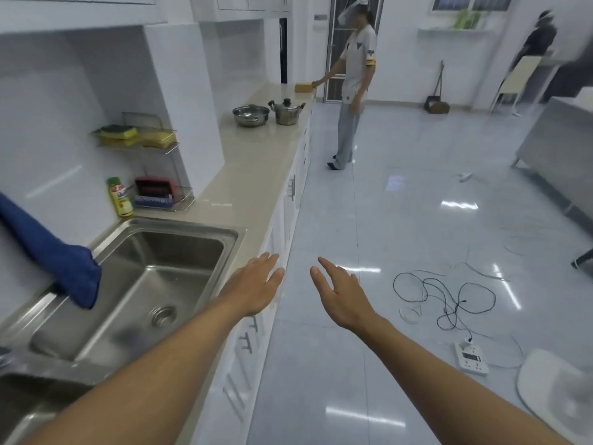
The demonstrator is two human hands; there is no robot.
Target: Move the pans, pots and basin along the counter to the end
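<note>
Head camera, looking down a long pale counter [256, 162] along the left wall of a white-tiled kitchen. Both bare forearms reaching forward from the bottom edge. Left hand [253, 285] open, fingers spread, palm down, above the counter's front edge just right of the sink [134, 277]. Right hand [337, 293] open too, fingers spread, out over the glossy floor [401, 220], holding nothing. Hands near each other, not touching.

Far along the counter, well apart from both hands: a steel basin [251, 115] and, just to its right, a lidded steel pot [287, 111] with side handles and a dark knob. Beyond them, near the counter's far end, a tan box [303, 87] under the hand of a standing person [353, 81] in pale clothes.

Nearer, against the wall: a two-tier wire rack [150, 162] with yellow-green sponges on top and a red item below; beside it a green-and-yellow bottle [120, 197]. Blue cloth [54, 255] draped over the sink's left rim. On the floor at right, tangled black cable [446, 297] and a white power strip [471, 359]. Second figure [536, 43], blurred, far right.
</note>
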